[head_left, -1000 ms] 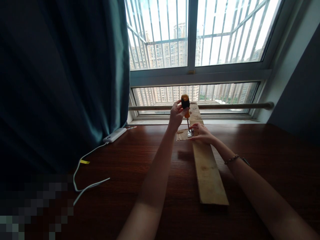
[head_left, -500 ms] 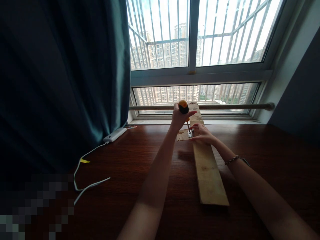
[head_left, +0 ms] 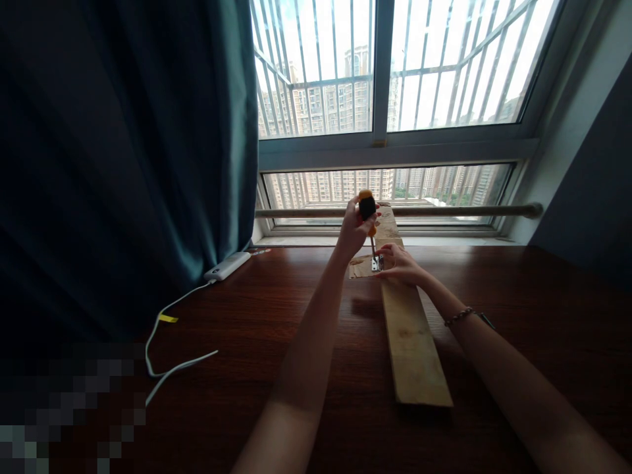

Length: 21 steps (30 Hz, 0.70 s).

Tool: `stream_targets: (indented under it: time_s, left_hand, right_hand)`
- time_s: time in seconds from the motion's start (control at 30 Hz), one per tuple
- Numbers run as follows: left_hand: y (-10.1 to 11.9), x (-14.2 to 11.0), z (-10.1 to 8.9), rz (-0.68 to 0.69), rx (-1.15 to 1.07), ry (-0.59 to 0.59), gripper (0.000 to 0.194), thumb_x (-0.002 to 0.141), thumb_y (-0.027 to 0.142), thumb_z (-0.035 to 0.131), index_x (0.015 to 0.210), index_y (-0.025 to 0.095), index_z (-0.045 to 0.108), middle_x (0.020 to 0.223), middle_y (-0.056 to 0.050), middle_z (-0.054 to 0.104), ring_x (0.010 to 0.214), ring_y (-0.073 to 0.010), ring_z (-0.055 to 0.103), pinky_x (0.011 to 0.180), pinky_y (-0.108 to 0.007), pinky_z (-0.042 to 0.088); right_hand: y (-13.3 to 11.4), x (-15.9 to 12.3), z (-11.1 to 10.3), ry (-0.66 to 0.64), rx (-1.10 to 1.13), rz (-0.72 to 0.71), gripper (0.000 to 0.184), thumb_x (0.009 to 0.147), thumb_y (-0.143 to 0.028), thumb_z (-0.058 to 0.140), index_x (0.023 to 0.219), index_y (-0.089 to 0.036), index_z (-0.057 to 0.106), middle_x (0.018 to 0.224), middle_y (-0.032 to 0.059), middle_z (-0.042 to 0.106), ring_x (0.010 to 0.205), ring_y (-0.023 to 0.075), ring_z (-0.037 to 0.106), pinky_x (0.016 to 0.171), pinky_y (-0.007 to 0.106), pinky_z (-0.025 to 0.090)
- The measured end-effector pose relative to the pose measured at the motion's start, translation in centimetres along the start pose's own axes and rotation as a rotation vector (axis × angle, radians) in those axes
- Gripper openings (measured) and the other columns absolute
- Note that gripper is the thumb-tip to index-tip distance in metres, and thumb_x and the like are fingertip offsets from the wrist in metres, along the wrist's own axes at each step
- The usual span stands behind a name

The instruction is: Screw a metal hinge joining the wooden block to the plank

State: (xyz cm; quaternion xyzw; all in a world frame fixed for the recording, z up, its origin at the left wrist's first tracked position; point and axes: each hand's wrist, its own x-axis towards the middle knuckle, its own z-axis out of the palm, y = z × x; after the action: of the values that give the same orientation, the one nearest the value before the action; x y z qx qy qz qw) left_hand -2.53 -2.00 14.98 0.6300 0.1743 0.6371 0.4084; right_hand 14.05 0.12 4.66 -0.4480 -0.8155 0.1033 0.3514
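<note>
A screwdriver (head_left: pixel 367 207) with a yellow and black handle is gripped in my left hand (head_left: pixel 352 230), fingers around the handle. Its shaft points down, and the tip meets a small silver metal hinge (head_left: pixel 376 264). My right hand (head_left: pixel 402 267) steadies that hinge from the right, thumb and fingertips closed at its edges. Under the hinge lie a long wooden board (head_left: pixel 415 349), running away from me, and a short flat piece of wood (head_left: pixel 360 266) sticking out to its left. The screw at the tip is too small to make out.
The dark reddish-brown tabletop (head_left: pixel 276 316) runs up to a barred window with a horizontal rail (head_left: pixel 469 210). A white power strip (head_left: pixel 228 266) and its cable (head_left: pixel 184 363) lie at left, beside a dark blue-green curtain (head_left: pixel 197 131).
My left hand has rolled around the screwdriver handle, its thumb no longer stretched to the right. The handle stands a little more upright. My right hand and the board stay put.
</note>
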Motion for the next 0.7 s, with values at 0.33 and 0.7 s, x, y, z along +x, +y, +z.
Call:
stream_targets:
  time_s: [0.33, 0.7]
  left_hand:
    - [0.7, -0.5, -0.1, -0.022, 0.148, 0.107, 0.058, 0.050, 0.024, 0.079, 0.091, 0.019, 0.038, 0.071, 0.004, 0.053, 0.064, -0.0097, 0.054, 0.063, -0.025, 0.044]
    - [0.3, 0.0, -0.8, 0.025, 0.211, 0.159, 0.040, 0.047, 0.025, 0.080, 0.078, 0.017, 0.055, 0.071, 0.002, 0.056, 0.069, -0.0109, 0.055, 0.064, -0.024, 0.044]
  right_hand:
    - [0.1, 0.0, 0.1, -0.003, 0.003, -0.007, 0.064, 0.053, -0.048, 0.074, 0.103, -0.025, 0.043, 0.113, 0.0047, 0.062, 0.109, 0.0295, 0.051, 0.092, 0.045, 0.036]
    - [-0.1, 0.0, 0.0, -0.001, 0.026, 0.000, 0.065, 0.051, -0.046, 0.076, 0.103, -0.025, 0.042, 0.113, 0.0040, 0.063, 0.106, 0.0301, 0.053, 0.092, 0.046, 0.035]
